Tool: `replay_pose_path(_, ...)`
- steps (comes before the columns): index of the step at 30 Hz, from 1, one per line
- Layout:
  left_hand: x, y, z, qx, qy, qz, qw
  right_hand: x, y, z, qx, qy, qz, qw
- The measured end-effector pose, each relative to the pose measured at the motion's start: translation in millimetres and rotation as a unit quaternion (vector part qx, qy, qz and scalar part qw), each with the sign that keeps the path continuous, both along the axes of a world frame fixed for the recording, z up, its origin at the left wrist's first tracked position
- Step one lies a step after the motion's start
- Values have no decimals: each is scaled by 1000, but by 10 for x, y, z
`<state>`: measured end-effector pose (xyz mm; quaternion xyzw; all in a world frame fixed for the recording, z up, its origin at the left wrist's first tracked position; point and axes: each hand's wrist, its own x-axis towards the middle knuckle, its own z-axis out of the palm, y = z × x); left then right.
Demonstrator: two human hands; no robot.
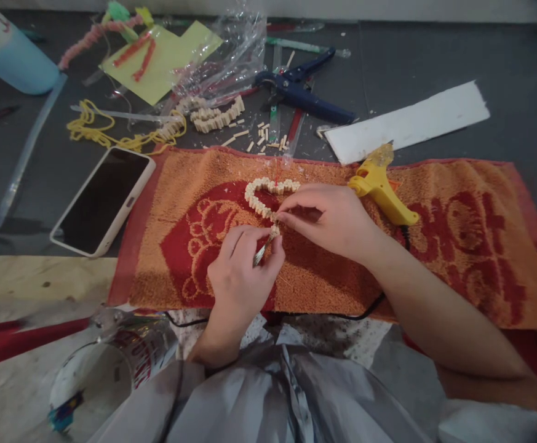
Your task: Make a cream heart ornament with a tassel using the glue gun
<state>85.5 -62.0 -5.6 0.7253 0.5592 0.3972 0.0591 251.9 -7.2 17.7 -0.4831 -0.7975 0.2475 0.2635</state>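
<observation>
A heart-shaped outline of small pale wooden pieces [258,198] lies on the orange and red towel [333,264], with a bit of red thread at its top. My left hand [245,264] is closed in a pinch at the lower point of the heart. A thin, shiny greenish strand [259,253] shows under its fingers. Just above, my right hand [333,218] pinches with thumb and forefinger against the heart's lower right side, covering part of it. Whatever sits between those fingertips is too small to make out.
A yellow glue gun [381,184] rests right of my hands. Behind lie a blue-handled cutter [309,95], a white strip [411,123], cut stick pieces [263,132], yellow cord [88,126] and plastic wrap [231,55]. A phone [104,200] is at left; a bucket [97,375] stands below.
</observation>
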Motion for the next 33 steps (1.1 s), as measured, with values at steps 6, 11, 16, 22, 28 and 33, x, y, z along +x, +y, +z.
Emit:
replay_pose_path(6, 3, 3, -7, 12, 6, 3, 1000, -35, 15, -35, 1, -25, -34, 999)
replay_pose_path(11, 1, 9, -14, 14, 10, 8, 1000, -72, 35, -49, 1, -48, -49, 998)
replay_pose_path(16, 0, 14, -14, 15, 13, 14, 1000, -85, 22, -75, 22, -48, -58, 997)
replay_pose_path(22, 2, 14, -9, 18, 16, 14, 1000, -57, 7, -102, 73, -54, -22, 996)
replay_pose_path(28, 3, 17, -16, 18, 21, 19, 999, -33, -4, -103, 89, -83, 0, 993)
replay_pose_path(33, 2, 25, -16, 22, 13, 17, 1000, -19, -12, -105, 92, -64, -14, 994)
